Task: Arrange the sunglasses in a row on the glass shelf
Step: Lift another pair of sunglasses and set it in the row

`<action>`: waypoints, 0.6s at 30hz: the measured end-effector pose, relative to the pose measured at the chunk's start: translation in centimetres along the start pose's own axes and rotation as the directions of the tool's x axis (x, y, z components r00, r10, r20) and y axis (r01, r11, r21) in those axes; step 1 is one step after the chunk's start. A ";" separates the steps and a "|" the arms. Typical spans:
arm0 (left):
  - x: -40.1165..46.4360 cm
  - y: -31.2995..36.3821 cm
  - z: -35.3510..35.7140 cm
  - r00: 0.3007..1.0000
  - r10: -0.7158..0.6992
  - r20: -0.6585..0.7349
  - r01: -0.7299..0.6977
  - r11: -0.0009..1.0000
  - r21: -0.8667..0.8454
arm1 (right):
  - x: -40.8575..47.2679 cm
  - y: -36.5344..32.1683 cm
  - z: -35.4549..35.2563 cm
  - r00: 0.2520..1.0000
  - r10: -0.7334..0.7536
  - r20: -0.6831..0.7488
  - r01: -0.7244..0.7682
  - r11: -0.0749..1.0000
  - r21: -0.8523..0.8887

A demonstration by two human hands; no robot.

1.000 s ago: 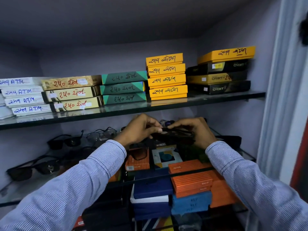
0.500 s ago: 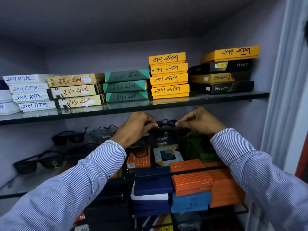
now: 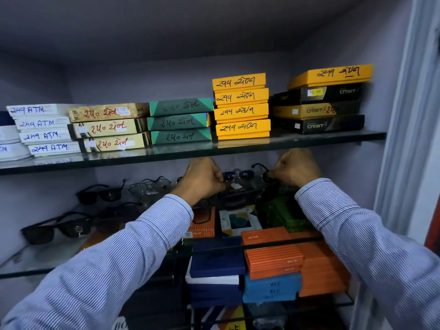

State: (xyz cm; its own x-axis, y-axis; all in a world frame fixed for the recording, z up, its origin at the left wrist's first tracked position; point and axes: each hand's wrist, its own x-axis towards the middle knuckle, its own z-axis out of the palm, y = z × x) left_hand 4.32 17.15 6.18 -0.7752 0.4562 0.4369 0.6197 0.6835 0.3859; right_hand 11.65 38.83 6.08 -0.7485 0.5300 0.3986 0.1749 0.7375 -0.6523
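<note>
1. Head view, far left: several dark sunglasses (image 3: 57, 231) are seen resting on the glass shelf (image 3: 35, 263), with a further dark pair (image 3: 100, 194) and a clear-lensed pair (image 3: 152, 185) set behind them towards the back wall. A loose row is already formed there.

2. Left of centre: the left hand (image 3: 202, 181) is curled, and its fingertips are pinched on the left end of a dark-framed pair of sunglasses (image 3: 240, 192), just under the upper shelf (image 3: 238, 148) loaded with labelled boxes (image 3: 241, 107).

3. Centre: compared with half a second ago, the held pair has been carried further back and slightly up into the shelf bay, next to a blue-lensed pair (image 3: 238, 175) with a small white tag (image 3: 235, 186). Whether the held frame is already touching the glass cannot be told, as it is dim there.

4. Right of centre: the right hand (image 3: 295, 170) is closed in the same way, fingertips pinched on the frame's right end; it has risen and moved deeper since the earlier frames.

5. Judgement: the placing step is taken to be nearly complete for this pair. The frame is expected to be lowered level and released beside the blue-lensed pair, so that the row is extended rightwards.
</note>
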 end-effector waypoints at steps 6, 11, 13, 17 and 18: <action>0.8 -0.2 1.6 0.989 -0.117 0.093 0.117 0.993 0.006 | 0.4 1.0 0.7 0.992 0.026 0.124 -0.007 0.989 -0.151; 0.9 -0.5 2.5 0.980 -0.152 0.131 0.148 0.988 0.038 | 0.5 1.5 1.6 0.980 0.066 0.187 -0.027 0.978 -0.205; 1.0 -0.6 2.8 0.982 -0.139 0.130 0.133 0.990 0.049 | 0.6 1.8 2.0 0.979 0.063 0.193 -0.018 0.974 -0.227; 0.7 -0.8 3.5 0.982 -0.130 0.135 0.121 0.990 0.071 | 0.5 2.3 2.7 0.976 0.054 0.210 0.001 0.966 -0.257; 0.6 -0.9 3.5 0.982 -0.129 0.141 0.119 0.990 0.076 | 0.7 2.5 2.9 0.977 0.046 0.209 0.009 0.967 -0.256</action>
State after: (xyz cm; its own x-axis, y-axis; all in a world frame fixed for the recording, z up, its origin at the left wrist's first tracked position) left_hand 2.87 18.82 3.25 -0.8582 0.4399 0.2647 0.5117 0.7745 0.3719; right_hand 9.71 39.84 2.81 -0.8569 0.4641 0.2243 0.3258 0.8249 -0.4620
